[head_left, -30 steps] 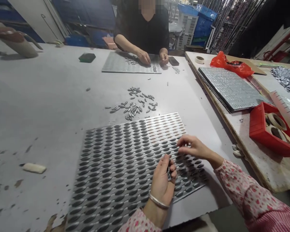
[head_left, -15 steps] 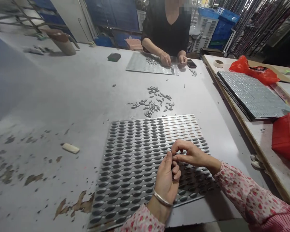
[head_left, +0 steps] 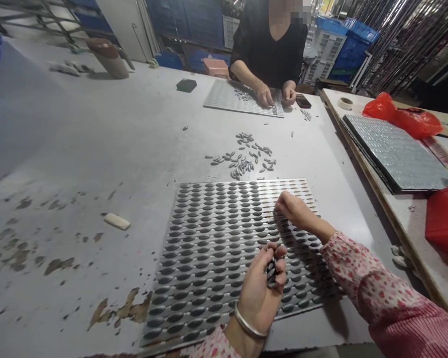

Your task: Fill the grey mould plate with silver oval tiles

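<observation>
The left grip (head_left: pixel 263 286) is curled around dark oval pieces (head_left: pixel 271 267). At its one o'clock, the right grip (head_left: pixel 291 209) bends over the pale section of a panel (head_left: pixel 269 200); whether it is closed on anything, I cannot tell. The panel lies beneath both on the bench (head_left: pixel 115 149), loose ovals (head_left: pixel 242 166) at twelve o'clock, stacked panels (head_left: pixel 399 154) at two.

1 flat silver panel (head_left: pixel 285 185) lies below my left hand (head_left: pixel 259 286) and my right hand (head_left: pixel 294 210). Dark oval pieces (head_left: pixel 209 223) cover most of its surface; the paler part is beside my right hand. Some held ovals (head_left: pixel 271 271) sit inside my curled left fingers. Loose ovals (head_left: pixel 243 166) lie scattered beyond both hands.
</observation>
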{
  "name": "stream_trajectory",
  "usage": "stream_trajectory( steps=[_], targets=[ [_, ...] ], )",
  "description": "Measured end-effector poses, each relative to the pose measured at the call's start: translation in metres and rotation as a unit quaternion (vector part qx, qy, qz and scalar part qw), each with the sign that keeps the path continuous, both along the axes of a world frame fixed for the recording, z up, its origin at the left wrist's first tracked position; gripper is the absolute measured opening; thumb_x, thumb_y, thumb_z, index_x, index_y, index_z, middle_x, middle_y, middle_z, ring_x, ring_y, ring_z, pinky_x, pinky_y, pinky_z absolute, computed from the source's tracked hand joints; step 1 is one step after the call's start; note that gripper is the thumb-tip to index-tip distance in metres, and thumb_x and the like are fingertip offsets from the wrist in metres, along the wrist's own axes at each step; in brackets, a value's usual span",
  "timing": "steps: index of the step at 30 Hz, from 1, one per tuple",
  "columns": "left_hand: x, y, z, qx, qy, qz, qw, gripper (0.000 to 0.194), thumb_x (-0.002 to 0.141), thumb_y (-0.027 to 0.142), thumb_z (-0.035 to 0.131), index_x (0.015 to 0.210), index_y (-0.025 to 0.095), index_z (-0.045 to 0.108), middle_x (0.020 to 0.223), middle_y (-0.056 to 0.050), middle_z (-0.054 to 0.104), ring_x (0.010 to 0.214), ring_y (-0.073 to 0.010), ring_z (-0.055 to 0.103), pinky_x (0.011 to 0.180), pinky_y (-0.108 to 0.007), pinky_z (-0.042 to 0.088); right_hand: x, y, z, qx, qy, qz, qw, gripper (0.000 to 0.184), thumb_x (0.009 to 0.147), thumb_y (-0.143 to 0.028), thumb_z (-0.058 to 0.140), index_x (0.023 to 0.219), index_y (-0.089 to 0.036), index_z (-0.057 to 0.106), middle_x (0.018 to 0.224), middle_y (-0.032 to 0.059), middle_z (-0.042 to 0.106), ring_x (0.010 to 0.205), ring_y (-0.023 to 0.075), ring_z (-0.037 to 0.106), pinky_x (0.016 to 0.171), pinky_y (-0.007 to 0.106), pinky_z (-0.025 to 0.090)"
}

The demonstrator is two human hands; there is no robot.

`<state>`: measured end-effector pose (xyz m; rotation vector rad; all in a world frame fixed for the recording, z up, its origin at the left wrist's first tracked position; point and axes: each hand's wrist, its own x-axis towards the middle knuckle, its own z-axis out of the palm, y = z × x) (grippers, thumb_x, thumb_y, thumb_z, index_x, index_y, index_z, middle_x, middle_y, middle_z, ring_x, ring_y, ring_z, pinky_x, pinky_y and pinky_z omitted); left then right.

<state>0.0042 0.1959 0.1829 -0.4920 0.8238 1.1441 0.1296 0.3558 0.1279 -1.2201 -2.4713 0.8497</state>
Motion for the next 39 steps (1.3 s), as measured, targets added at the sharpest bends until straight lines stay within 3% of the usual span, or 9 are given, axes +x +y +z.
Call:
stream_trajectory(
  steps=[5,9,12,19,26,30,34,36,39],
  targets=[
    [0.003,-0.004,0.002,-0.058,0.000,-0.002,0.998,0.018,0.083,0.011,0.052,0.100,0.009,0.058,0.092,-0.012,0.063,0.069,-0.0096,0.060,0.056,-0.017,0.050,-0.006,-0.003,0.005,0.083,-0.098,0.059,0.990,0.011,0.091,-0.017,0.037,0.084,-0.017,0.046,0.075,0.0054,0.054,0.071,0.0172,0.047,0.065,0.027,0.034],
    [0.004,-0.007,-0.002,-0.059,-0.022,-0.020,0.998,0.012,0.083,0.012,0.051,0.094,0.012,0.057,0.077,-0.005,0.060,0.051,-0.0048,0.050,0.040,-0.013,0.038,-0.009,-0.004,0.005,0.033,-0.097,0.089,0.991,0.011,0.090,-0.016,0.041,0.087,-0.017,0.052,0.081,0.0053,0.057,0.077,0.0166,0.049,0.068,0.026,0.036],
    [0.005,-0.010,-0.005,-0.053,-0.017,-0.013,0.998,0.005,0.083,0.014,0.053,0.087,0.013,0.056,0.078,-0.004,0.059,0.051,-0.0045,0.047,0.038,-0.013,0.033,-0.011,-0.003,0.001,-0.008,-0.057,0.130,0.990,0.013,0.089,-0.014,0.044,0.089,-0.017,0.056,0.086,0.0048,0.059,0.084,0.0161,0.051,0.074,0.026,0.038],
    [0.005,-0.014,-0.012,0.011,0.020,0.002,1.000,0.014,0.076,0.016,0.065,0.089,0.012,0.062,0.078,-0.002,0.053,0.057,-0.0035,0.045,0.043,-0.013,0.035,-0.017,-0.003,-0.006,-0.042,-0.051,0.106,0.992,0.004,0.083,-0.016,0.057,0.080,-0.017,0.059,0.077,0.0022,0.059,0.073,0.0147,0.051,0.067,0.025,0.037],
    [0.001,-0.006,-0.025,-0.025,0.056,0.030,0.998,0.017,0.075,0.021,0.068,0.088,0.014,0.062,0.077,-0.002,0.054,0.055,-0.0029,0.045,0.042,-0.012,0.036,-0.017,-0.017,-0.021,0.039,-0.014,0.038,0.998,0.009,0.082,-0.018,0.057,0.074,-0.016,0.054,0.072,0.0032,0.053,0.073,0.0169,0.046,0.071,0.030,0.038],
    [-0.002,0.005,-0.027,-0.033,0.078,0.039,0.996,0.011,0.077,0.016,0.064,0.087,0.012,0.063,0.076,-0.002,0.055,0.054,-0.0026,0.046,0.042,-0.012,0.036,-0.013,-0.029,-0.005,-0.085,0.101,0.016,0.991,0.010,0.086,-0.025,0.052,0.084,-0.017,0.057,0.079,0.0041,0.057,0.075,0.0157,0.049,0.069,0.029,0.041],
    [-0.002,0.016,-0.030,-0.017,0.086,0.037,0.995,0.012,0.073,0.018,0.069,0.078,0.012,0.059,0.070,0.000,0.054,0.049,-0.0013,0.043,0.038,-0.011,0.032,-0.007,-0.041,0.016,-0.273,0.196,0.080,0.938,0.022,0.085,-0.036,0.057,0.093,-0.016,0.060,0.083,0.0033,0.059,0.071,0.0129,0.052,0.065,0.025,0.043],
    [-0.003,0.020,-0.031,-0.002,0.089,0.034,0.995,0.015,0.073,0.020,0.070,0.079,0.012,0.059,0.067,0.002,0.053,0.047,-0.0013,0.043,0.038,-0.011,0.031,-0.006,-0.044,0.016,-0.312,0.219,0.070,0.922,0.023,0.083,-0.038,0.059,0.088,-0.015,0.061,0.078,0.0022,0.058,0.068,0.0118,0.052,0.063,0.024,0.042],
    [-0.005,0.026,-0.030,-0.021,0.081,0.035,0.996,0.010,0.079,0.018,0.061,0.087,0.011,0.060,0.073,-0.003,0.058,0.053,-0.0044,0.052,0.043,-0.013,0.039,-0.006,-0.037,0.003,-0.322,0.244,-0.005,0.915,0.024,0.082,-0.039,0.059,0.084,-0.015,0.059,0.074,0.0017,0.059,0.066,0.0117,0.052,0.061,0.024,0.042]
  ],
)
